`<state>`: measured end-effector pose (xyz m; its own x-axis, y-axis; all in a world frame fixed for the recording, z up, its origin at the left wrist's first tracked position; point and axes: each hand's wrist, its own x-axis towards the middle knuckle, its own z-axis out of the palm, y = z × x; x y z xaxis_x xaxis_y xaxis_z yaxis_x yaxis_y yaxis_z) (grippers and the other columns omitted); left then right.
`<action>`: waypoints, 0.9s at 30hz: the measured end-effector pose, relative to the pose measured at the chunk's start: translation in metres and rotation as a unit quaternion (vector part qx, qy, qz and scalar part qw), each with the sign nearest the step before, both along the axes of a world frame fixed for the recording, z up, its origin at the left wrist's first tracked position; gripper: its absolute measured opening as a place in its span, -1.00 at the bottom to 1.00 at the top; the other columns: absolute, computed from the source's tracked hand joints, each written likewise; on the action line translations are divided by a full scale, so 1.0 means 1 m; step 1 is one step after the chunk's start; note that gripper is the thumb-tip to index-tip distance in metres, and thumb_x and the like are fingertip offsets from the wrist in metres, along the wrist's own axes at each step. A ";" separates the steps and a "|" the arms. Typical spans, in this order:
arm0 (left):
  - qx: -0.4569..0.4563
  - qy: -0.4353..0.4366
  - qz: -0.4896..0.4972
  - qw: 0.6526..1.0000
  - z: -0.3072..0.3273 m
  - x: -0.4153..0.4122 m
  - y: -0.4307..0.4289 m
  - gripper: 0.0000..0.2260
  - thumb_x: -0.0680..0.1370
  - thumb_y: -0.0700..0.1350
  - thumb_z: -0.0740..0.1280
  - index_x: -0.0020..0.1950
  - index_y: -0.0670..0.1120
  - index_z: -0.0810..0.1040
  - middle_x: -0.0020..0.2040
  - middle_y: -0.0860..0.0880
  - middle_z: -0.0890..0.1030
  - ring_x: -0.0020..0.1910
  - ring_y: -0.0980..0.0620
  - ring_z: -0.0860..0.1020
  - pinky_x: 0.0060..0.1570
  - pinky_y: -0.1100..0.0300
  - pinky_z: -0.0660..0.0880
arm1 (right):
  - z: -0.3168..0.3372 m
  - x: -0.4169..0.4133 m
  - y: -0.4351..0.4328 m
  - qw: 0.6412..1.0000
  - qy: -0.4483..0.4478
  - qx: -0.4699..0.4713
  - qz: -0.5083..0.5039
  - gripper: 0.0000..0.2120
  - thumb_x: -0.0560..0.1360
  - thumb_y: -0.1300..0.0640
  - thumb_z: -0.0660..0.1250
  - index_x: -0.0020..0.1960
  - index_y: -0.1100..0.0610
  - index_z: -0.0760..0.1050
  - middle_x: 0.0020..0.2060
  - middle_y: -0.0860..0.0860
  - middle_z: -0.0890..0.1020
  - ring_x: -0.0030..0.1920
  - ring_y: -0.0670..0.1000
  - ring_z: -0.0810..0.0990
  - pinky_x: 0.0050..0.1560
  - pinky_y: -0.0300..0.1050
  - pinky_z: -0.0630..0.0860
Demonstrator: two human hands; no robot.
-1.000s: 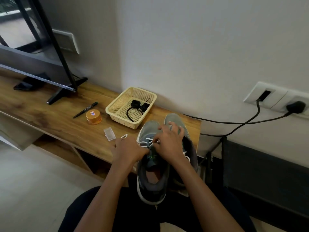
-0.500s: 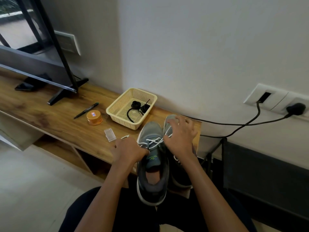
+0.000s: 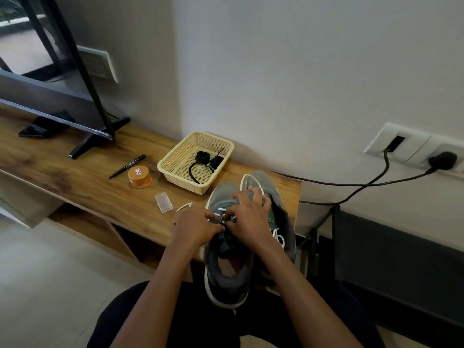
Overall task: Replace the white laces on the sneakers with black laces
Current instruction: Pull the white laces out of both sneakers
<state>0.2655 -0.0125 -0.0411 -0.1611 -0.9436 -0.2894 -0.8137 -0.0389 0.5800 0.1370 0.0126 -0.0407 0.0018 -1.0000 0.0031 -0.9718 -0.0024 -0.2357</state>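
Sneakers (image 3: 226, 277) stand side by side just right of the basket (image 3: 163, 169) and nearer you, toes toward the wall, heels past the desk (image 3: 75, 177) edge above your lap. White lace (image 3: 247, 178) is threaded in both. One slack loop lies over the toe of the shoe farther from the basket, and a free end shows on the desk in front of the basket.

Your left hand (image 3: 195, 227) curls its fingers in on the lacing of the shoe nearer the basket. Your right hand (image 3: 247, 217) pinches that lacing with thumb and forefinger, its other fingers spread toward the neighbouring toe. Which crossing is pinched is hidden by your knuckles.

The step looks like unthreading. Steady the shoe with your left hand and draw one crossing at a time, feeding slack toward the toe instead of yanking the end. Clear the loop off the other shoe so it cannot snag. Finish this shoe before reaching for the black laces (image 3: 206, 162) coiled in the basket.

Left of the basket lie a tin (image 3: 139, 175) and a pen (image 3: 126, 167), with a clear box (image 3: 163, 202) in front of it.
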 end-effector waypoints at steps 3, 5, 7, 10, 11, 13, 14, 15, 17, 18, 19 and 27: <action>0.015 0.019 0.015 1.000 0.000 0.000 0.000 -0.77 0.44 -0.02 0.45 0.09 0.05 0.64 0.30 -0.04 0.51 0.33 -0.02 0.39 0.28 0.08 0.34 | -0.001 0.000 -0.001 1.000 -0.004 -0.011 -0.002 -0.83 0.51 0.07 0.30 0.04 -0.01 0.64 0.38 -0.02 0.34 0.48 0.16 0.00 0.38 0.12 -0.01; 0.017 0.026 0.015 0.999 -0.001 0.000 0.000 -0.74 0.44 -0.03 0.44 0.13 0.05 0.62 0.32 -0.06 0.48 0.33 -0.03 0.39 0.27 0.07 0.36 | -0.002 0.000 -0.001 1.000 -0.014 -0.011 -0.006 -0.81 0.50 0.09 0.29 0.05 0.01 0.64 0.37 -0.01 0.35 0.47 0.16 0.01 0.37 0.09 0.02; 0.028 0.032 0.005 0.999 -0.001 -0.001 0.000 -0.72 0.46 -0.05 0.42 0.17 0.04 0.61 0.29 -0.04 0.51 0.29 -0.01 0.43 0.21 0.14 0.38 | -0.001 -0.001 -0.002 1.000 -0.027 -0.010 -0.011 -0.80 0.50 0.12 0.29 0.05 0.03 0.64 0.35 -0.02 0.36 0.46 0.16 0.02 0.36 0.07 0.05; 0.038 0.029 0.005 0.999 -0.004 -0.001 -0.003 -0.76 0.48 -0.03 0.39 0.14 0.08 0.63 0.22 -0.01 0.57 0.28 -0.02 0.43 0.29 0.01 0.37 | 0.000 -0.002 -0.002 1.000 -0.024 -0.002 -0.015 -0.80 0.48 0.15 0.29 0.04 0.05 0.64 0.32 -0.02 0.37 0.44 0.15 0.05 0.33 0.05 0.08; 0.037 0.022 0.006 0.999 -0.004 -0.001 -0.003 -0.76 0.48 -0.02 0.39 0.13 0.09 0.63 0.21 0.00 0.58 0.28 -0.03 0.42 0.29 -0.03 0.36 | 0.000 -0.003 -0.002 1.000 -0.024 -0.004 -0.020 -0.81 0.48 0.16 0.29 0.02 0.05 0.64 0.30 -0.03 0.38 0.43 0.14 0.07 0.32 0.04 0.09; 0.038 0.015 0.006 0.999 -0.005 0.000 -0.004 -0.77 0.47 -0.01 0.40 0.12 0.09 0.64 0.21 0.01 0.58 0.29 -0.04 0.41 0.30 -0.04 0.34 | 0.001 -0.008 -0.005 0.998 -0.042 -0.022 -0.040 -0.82 0.48 0.17 0.29 -0.01 0.06 0.64 0.27 -0.04 0.42 0.39 0.11 0.12 0.31 0.02 0.12; 0.038 0.020 0.007 0.999 -0.007 0.000 -0.005 -0.76 0.47 -0.02 0.41 0.13 0.08 0.64 0.22 0.00 0.57 0.29 -0.04 0.42 0.30 -0.03 0.34 | 0.002 -0.011 -0.006 0.996 -0.057 -0.040 -0.058 -0.83 0.49 0.15 0.29 -0.02 0.06 0.64 0.25 -0.05 0.45 0.36 0.09 0.17 0.29 0.01 0.15; 0.038 0.026 0.009 0.999 -0.006 0.000 -0.005 -0.75 0.46 -0.02 0.42 0.13 0.07 0.63 0.23 0.00 0.56 0.29 -0.03 0.42 0.30 -0.01 0.35 | 0.004 -0.016 -0.008 0.991 -0.076 -0.061 -0.088 -0.85 0.50 0.14 0.29 -0.03 0.07 0.64 0.21 -0.05 0.49 0.31 0.07 0.21 0.26 -0.01 0.18; 0.024 0.035 0.002 0.999 -0.006 0.000 -0.004 -0.70 0.46 -0.03 0.44 0.19 0.04 0.60 0.24 -0.02 0.55 0.27 -0.01 0.44 0.24 0.12 0.37 | 0.011 -0.027 -0.011 0.970 -0.127 -0.105 -0.179 -0.87 0.50 0.11 0.31 -0.06 0.07 0.64 0.14 -0.03 0.55 0.23 0.07 0.29 0.21 -0.03 0.23; 0.012 0.043 -0.002 0.999 -0.006 0.000 -0.004 -0.66 0.46 -0.03 0.44 0.22 0.03 0.57 0.24 -0.01 0.54 0.27 0.00 0.44 0.20 0.18 0.37 | 0.015 -0.034 -0.010 0.954 -0.144 -0.122 -0.232 -0.87 0.50 0.12 0.31 -0.08 0.08 0.63 0.11 0.00 0.57 0.21 0.10 0.32 0.19 -0.02 0.26; 0.004 0.054 -0.004 0.999 -0.007 -0.001 -0.004 -0.63 0.46 -0.03 0.45 0.26 0.01 0.55 0.24 0.00 0.53 0.26 0.01 0.44 0.15 0.22 0.36 | 0.019 -0.042 -0.010 0.940 -0.144 -0.134 -0.279 -0.87 0.49 0.12 0.30 -0.09 0.08 0.63 0.09 0.03 0.58 0.18 0.13 0.35 0.16 -0.01 0.29; -0.107 -0.011 -0.013 0.994 -0.012 -0.032 -0.007 -0.78 0.49 -0.03 0.38 0.14 0.10 0.59 0.38 0.00 0.39 0.44 -0.09 0.16 0.37 -0.07 0.20 | 0.025 -0.053 -0.003 0.947 -0.107 -0.135 -0.270 -0.84 0.44 0.11 0.35 0.02 0.03 0.58 0.25 -0.01 0.42 0.29 0.12 0.25 0.26 0.04 0.24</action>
